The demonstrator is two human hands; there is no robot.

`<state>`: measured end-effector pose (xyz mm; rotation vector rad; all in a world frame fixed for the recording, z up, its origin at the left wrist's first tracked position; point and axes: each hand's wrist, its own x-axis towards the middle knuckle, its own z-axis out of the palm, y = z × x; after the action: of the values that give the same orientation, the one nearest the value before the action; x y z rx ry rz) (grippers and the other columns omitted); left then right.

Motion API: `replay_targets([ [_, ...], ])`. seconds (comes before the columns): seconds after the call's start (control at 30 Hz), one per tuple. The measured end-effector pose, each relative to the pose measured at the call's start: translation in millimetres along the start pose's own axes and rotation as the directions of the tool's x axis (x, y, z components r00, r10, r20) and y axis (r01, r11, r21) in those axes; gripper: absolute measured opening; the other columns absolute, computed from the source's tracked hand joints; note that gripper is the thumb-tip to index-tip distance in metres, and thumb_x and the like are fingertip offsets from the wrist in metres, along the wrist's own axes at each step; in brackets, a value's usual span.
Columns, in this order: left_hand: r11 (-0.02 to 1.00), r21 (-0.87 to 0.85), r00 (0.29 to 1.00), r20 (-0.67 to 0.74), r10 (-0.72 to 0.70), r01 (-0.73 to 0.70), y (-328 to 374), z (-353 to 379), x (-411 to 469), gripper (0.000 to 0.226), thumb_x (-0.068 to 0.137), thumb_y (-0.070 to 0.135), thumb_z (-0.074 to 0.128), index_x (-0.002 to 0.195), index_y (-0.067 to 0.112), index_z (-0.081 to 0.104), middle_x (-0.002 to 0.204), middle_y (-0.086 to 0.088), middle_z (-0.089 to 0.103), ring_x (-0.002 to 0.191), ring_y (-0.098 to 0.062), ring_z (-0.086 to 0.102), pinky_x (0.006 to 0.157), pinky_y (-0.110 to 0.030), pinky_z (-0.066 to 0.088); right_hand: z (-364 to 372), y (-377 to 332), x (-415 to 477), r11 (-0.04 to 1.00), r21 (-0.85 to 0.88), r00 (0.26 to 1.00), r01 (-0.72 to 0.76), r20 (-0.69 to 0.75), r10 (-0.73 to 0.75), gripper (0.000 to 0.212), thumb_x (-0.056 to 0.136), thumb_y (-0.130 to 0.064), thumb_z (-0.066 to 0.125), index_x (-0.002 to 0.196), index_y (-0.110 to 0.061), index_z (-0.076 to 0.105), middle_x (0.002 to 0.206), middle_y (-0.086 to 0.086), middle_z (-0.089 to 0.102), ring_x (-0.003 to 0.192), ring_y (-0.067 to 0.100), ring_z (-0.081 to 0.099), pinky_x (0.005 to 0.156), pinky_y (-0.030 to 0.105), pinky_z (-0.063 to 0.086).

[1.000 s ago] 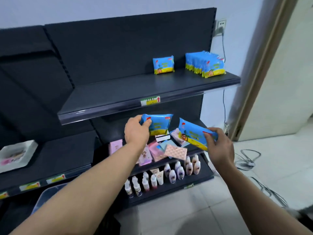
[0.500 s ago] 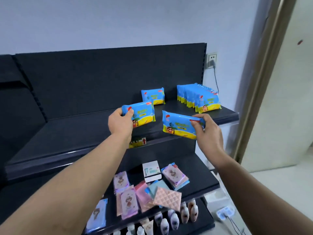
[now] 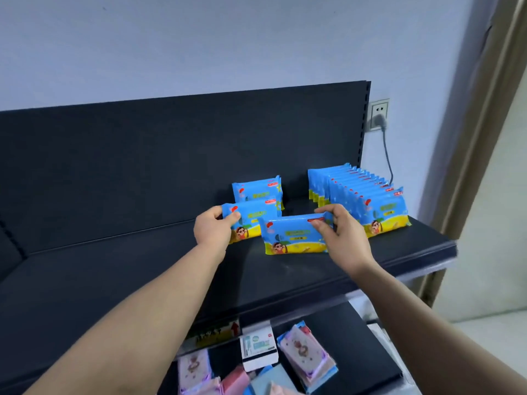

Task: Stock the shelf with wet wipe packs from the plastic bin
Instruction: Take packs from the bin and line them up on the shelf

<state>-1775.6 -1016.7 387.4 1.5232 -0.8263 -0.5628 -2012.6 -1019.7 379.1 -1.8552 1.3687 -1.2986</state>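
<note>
On the top shelf, two wet wipe packs are being set down upright, faces forward. The left hand grips the left pack by its left end, thumb in front. The right hand pinches the right pack at its top right corner. The right pack's bottom edge seems to rest on the board. It overlaps the left pack's lower right corner, so I cannot tell whether that one has touched down.

Just behind the left pack stands a single pack. To the right, across a gap, a full row of packs runs from the back panel to the front edge.

To do this step well, I would slide the left pack back until it stands against the single pack. The right pack then goes square in front of it, and each should stand by itself before the fingers let go. These soft packs probably tip easily.

Half a second ago both packs hung in the air before the shelf's front edge. Now they are over the board and closer together. The lower shelf of small goods has sunk toward the bottom of the view.
</note>
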Motion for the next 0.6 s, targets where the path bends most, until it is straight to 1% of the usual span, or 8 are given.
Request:
replay_targets([
  [0.07,0.999,0.042,0.999,0.02,0.027,-0.028,-2,9,11,0.015,0.085,0.012,0.071,0.097,0.02,0.07,0.091,0.005,0.072,0.083,-0.011,0.069,0.065,-0.023,0.054,3,5,13,1.0,-0.01,0.998,-0.002,0.065,0.003,0.014,0.093,-0.031,0.059,0.105,-0.027,0.056,0.074,-0.012,0.056,0.06,0.007,0.051,0.052,0.022,0.036],
  [0.17,0.994,0.095,0.998,0.001,0.056,-0.055,-2,24,28,0.016,0.083,0.009,0.072,0.095,0.019,0.068,0.091,0.005,0.071,0.085,-0.011,0.069,0.074,-0.03,0.057,10,13,35,1.0,-0.015,0.988,0.003,0.155,-0.001,0.013,0.095,-0.03,0.054,0.107,-0.026,0.056,0.08,-0.002,0.063,0.059,0.013,0.052,0.053,0.029,0.042],
  [0.23,0.992,0.111,0.998,-0.014,0.063,-0.061,-1,32,39,0.016,0.082,0.008,0.072,0.093,0.018,0.066,0.091,0.005,0.071,0.085,-0.012,0.068,0.077,-0.033,0.057,16,17,49,1.0,-0.014,0.984,0.002,0.175,0.001,0.011,0.096,-0.029,0.053,0.106,-0.027,0.055,0.07,-0.003,0.058,0.053,0.011,0.048,0.049,0.026,0.038],
  [0.33,0.996,0.082,0.998,-0.05,0.037,-0.032,-1,45,52,0.016,0.082,0.006,0.072,0.094,0.014,0.066,0.092,0.002,0.071,0.085,-0.012,0.068,0.072,-0.029,0.056,26,21,74,0.999,0.038,0.984,-0.007,0.178,0.0,0.008,0.095,-0.028,0.056,0.102,-0.028,0.057,0.075,0.0,0.061,0.06,0.017,0.054,0.052,0.031,0.044],
  [0.4,0.997,0.075,0.996,-0.083,0.027,-0.021,-2,51,59,0.016,0.082,0.006,0.072,0.095,0.013,0.067,0.092,0.002,0.071,0.084,-0.011,0.068,0.067,-0.025,0.054,34,23,90,1.0,0.03,0.983,0.002,0.184,-0.007,0.008,0.094,-0.027,0.056,0.101,-0.029,0.058,0.078,-0.004,0.059,0.066,0.014,0.055,0.053,0.026,0.044],
  [0.47,0.998,0.066,0.993,-0.116,0.032,-0.024,-3,55,66,0.016,0.081,0.005,0.072,0.094,0.013,0.068,0.091,0.002,0.071,0.082,-0.01,0.068,0.065,-0.022,0.054,44,26,106,1.0,0.014,0.981,0.019,0.194,-0.021,0.009,0.092,-0.027,0.058,0.101,-0.029,0.059,0.084,-0.003,0.057,0.068,0.012,0.053,0.056,0.023,0.04],
  [0.57,0.999,0.039,0.99,-0.142,0.025,-0.02,-2,57,70,0.015,0.083,0.001,0.069,0.095,0.01,0.068,0.089,0.002,0.071,0.074,-0.004,0.065,0.051,-0.012,0.049,57,26,124,1.0,0.021,0.975,0.009,0.223,-0.014,0.013,0.091,-0.028,0.059,0.104,-0.027,0.059,0.08,-0.003,0.05,0.06,0.01,0.045,0.052,0.022,0.034],
  [0.6,0.999,0.03,0.988,-0.153,0.016,-0.012,-4,57,72,0.015,0.084,0.003,0.068,0.096,0.01,0.069,0.09,0.002,0.071,0.076,-0.006,0.066,0.054,-0.013,0.051,62,26,129,0.999,0.037,0.974,-0.008,0.228,0.0,0.014,0.091,-0.028,0.06,0.105,-0.026,0.059,0.078,-0.004,0.048,0.058,0.009,0.043,0.05,0.021,0.033],
])
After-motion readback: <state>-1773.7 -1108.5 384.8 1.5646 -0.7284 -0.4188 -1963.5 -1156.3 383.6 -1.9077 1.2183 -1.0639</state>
